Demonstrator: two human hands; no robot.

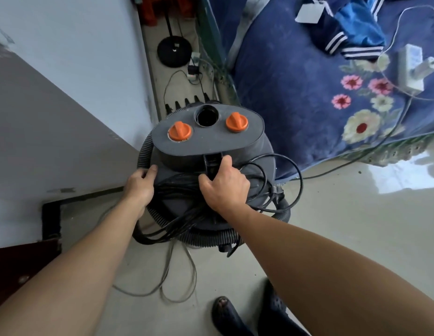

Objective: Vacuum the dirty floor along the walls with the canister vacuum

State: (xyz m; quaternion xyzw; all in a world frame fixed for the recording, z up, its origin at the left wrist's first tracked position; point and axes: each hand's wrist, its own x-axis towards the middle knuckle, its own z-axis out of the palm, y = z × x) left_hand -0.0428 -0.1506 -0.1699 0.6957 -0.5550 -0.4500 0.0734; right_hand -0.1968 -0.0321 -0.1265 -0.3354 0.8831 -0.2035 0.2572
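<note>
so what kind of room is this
Most likely a home bedroom: a bed with a blue floral cover, and clothes and a power strip lying on it. The vacuum, its handle gripped by the right hand, stands beside the bed.

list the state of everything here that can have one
vacuum, upright on the floor
top opening, nothing plugged in
hose, coiled round the vacuum
cord, bundled loosely on top
right grip, curled round the handle
left grip, holding the vacuum's side
power strip, one plug in
</note>
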